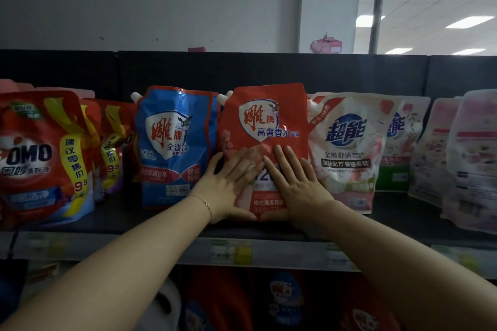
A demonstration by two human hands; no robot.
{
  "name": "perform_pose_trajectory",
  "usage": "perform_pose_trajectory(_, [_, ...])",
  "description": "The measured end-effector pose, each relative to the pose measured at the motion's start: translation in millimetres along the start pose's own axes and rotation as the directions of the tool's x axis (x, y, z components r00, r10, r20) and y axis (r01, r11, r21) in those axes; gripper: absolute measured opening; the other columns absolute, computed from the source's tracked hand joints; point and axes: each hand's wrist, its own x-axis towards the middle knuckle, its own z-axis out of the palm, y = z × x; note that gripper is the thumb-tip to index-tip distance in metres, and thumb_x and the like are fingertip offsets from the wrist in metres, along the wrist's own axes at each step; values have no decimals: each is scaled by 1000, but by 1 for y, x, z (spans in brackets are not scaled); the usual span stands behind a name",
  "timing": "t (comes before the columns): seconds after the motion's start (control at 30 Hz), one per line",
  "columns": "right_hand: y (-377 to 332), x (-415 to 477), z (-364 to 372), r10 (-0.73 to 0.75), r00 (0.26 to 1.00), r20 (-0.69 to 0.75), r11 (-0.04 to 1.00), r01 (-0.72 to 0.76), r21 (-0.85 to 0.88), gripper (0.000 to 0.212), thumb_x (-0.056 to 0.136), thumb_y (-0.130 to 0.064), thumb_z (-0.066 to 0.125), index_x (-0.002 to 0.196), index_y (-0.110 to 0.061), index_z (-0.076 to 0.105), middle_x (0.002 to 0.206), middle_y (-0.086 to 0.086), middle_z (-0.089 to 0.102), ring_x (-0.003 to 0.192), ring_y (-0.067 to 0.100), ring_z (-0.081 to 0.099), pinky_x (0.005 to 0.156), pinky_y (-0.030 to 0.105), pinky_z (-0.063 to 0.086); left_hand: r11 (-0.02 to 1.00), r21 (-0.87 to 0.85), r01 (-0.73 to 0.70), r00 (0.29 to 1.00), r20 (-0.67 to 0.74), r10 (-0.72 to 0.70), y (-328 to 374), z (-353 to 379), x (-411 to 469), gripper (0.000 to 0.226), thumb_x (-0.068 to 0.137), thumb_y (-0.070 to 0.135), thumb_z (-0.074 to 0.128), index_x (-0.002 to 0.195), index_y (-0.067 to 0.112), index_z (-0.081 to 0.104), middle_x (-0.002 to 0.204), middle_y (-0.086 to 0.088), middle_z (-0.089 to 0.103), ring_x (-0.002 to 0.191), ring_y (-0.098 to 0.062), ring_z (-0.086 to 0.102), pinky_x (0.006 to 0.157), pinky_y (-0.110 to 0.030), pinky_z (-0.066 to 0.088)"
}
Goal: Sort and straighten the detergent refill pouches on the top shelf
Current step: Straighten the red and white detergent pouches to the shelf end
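Both hands pressed flat on the red refill pouch, top shelf.

Nearest, two bare forearms reach up over the price-label strip point(236, 251) along the shelf's front edge; a thin bracelet point(205, 204) circles the left wrist. The left hand point(228, 185) and right hand point(293, 185) lie side by side, palms flat and fingers spread on the lower front of the red pouch point(265, 126), thumbs along its bottom edge; neither grip closes on anything. The pouch stands upright mid-shelf, glossy and creased, with a white shield logo and a white spout at its upper left corner. To its left stands a blue pouch point(174, 142), then red OMO pouches point(40, 158); to its right a pale pink-and-white pouch point(347, 148) touches it. Behind runs the black back panel point(242, 70).
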Motion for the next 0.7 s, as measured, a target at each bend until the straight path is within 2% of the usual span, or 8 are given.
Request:
perform_pose_trajectory(0.07, [0, -2, -6, -9, 999, 31, 1000, 8, 27, 115, 61, -93, 17, 138, -28, -38, 146, 1, -44, 135, 23, -41, 107, 42, -22, 1000, -6, -5, 1000, -15, 5, 1, -6, -6, 98, 47, 82, -37, 123, 24, -56, 136, -1, -57, 126, -19, -52, 114, -55, -7])
perform_pose_trajectory(0.17, [-4, -12, -8, -16, 1000, 10, 1000, 16, 13, 112, 56, -95, -2, 136, -28, -41, 144, 1, -45, 134, 24, -42, 106, 41, -24, 998, -60, 17, 999, -36, -19, 10, -9, -16, 91, 45, 73, -47, 122, 26, -57, 135, 2, -58, 125, -17, -51, 112, -53, -11])
perform_pose_trajectory(0.27, [-11, -25, -9, -7, 1000, -14, 1000, 7, 27, 97, 67, -87, -10, 139, -27, -37, 147, 2, -42, 135, 24, -41, 108, 40, -21, 991, -137, 14, 995, -95, -27, 17, -9, -25, 77, 60, 71, -42, 125, 31, -53, 141, 5, -51, 131, -15, -45, 114, -51, -9])
perform_pose_trajectory(0.37, [-12, -33, -18, -15, 1000, -17, 999, 16, 40, 88, 72, -81, -19, 138, -26, -36, 148, 1, -38, 137, 24, -37, 115, 42, -9, 987, -160, 19, 990, -137, -41, 20, -11, -33, 68, 78, 67, -22, 134, 34, -43, 149, 6, -40, 138, -13, -36, 115, -50, -6])
perform_pose_trajectory(0.47, [-15, -42, -31, -18, 1000, 7, 999, 18, 37, 78, 92, -65, 15, 142, -27, -31, 150, 1, -36, 139, 22, -33, 117, 44, -2, 986, -163, 28, 991, -127, -49, 24, -19, -42, 70, 79, 58, -8, 141, 33, -32, 155, 4, -32, 142, -15, -28, 116, -49, 0])
perform_pose_trajectory(0.53, [-19, -48, -42, -11, 1000, 7, 997, 10, 71, 81, 97, -50, 38, 150, -25, -17, 157, 1, -25, 144, 22, -25, 118, 45, 5, 985, -169, 27, 988, -147, -52, 27, -27, -47, 72, 81, 54, 3, 145, 29, -20, 160, 0, -17, 147, -19, -13, 116, -47, 12])
perform_pose_trajectory(0.6, [-25, -51, -55, 4, 1000, -6, 995, -3, 102, 76, 96, -41, 45, 154, -22, 0, 161, 4, -10, 147, 24, -12, 117, 47, 13, 976, -216, 22, 970, -230, -72, 30, -38, -52, 67, 87, 46, 23, 149, 23, 10, 161, -5, 13, 147, -24, 12, 109, -46, 30])
perform_pose_trajectory(0.7, [-30, -55, -69, 24, 998, -53, 994, -18, 104, 66, 92, -35, 51, 149, -17, 23, 157, 8, 17, 144, 28, 14, 111, 48, 25, 947, -320, -12, 952, -292, -87, 34, -50, -54, 57, 86, 29, 57, 140, 14, 43, 149, -10, 39, 139, -28, 33, 103, -46, 41])
